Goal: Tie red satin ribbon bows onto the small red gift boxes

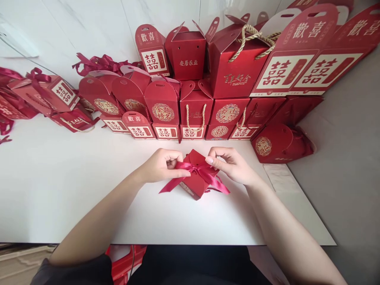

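A small red gift box (194, 183) stands on the white table (59, 190), just in front of me at the middle. A red satin ribbon (208, 176) crosses its top, with two tails hanging down to the left and right. My left hand (162, 166) pinches the ribbon at the box's left side. My right hand (230, 164) pinches the ribbon at the right side. Both hands have their fingers curled closed around ribbon loops.
Several red gift boxes (192, 107) with gold characters and rope handles are stacked along the back wall. More boxes with red ribbons (44, 97) lie at the far left. A round red box (276, 144) lies on its side at the right, near the table's edge.
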A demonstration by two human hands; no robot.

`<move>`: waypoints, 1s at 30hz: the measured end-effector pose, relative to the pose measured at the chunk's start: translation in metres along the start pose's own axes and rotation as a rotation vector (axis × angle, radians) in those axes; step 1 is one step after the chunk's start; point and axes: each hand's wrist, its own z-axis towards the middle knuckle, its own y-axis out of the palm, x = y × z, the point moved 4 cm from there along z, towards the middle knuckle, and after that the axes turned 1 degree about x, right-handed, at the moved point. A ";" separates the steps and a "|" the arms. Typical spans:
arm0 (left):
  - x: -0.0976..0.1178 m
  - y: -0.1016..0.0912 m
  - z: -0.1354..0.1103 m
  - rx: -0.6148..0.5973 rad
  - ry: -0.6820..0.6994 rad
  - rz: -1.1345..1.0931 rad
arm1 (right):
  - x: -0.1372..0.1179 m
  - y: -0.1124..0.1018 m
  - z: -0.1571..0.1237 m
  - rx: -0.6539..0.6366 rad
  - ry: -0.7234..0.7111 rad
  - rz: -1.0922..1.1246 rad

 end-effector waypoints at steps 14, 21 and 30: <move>-0.005 0.005 0.000 -0.069 -0.137 -0.101 | 0.022 0.002 0.002 -0.006 0.007 0.157; -0.008 0.006 0.001 -0.005 -0.091 -0.109 | 0.030 0.003 0.012 0.048 -0.027 0.251; -0.013 -0.014 -0.004 -0.197 -0.067 -0.263 | -0.013 -0.021 -0.011 0.127 -0.008 -0.304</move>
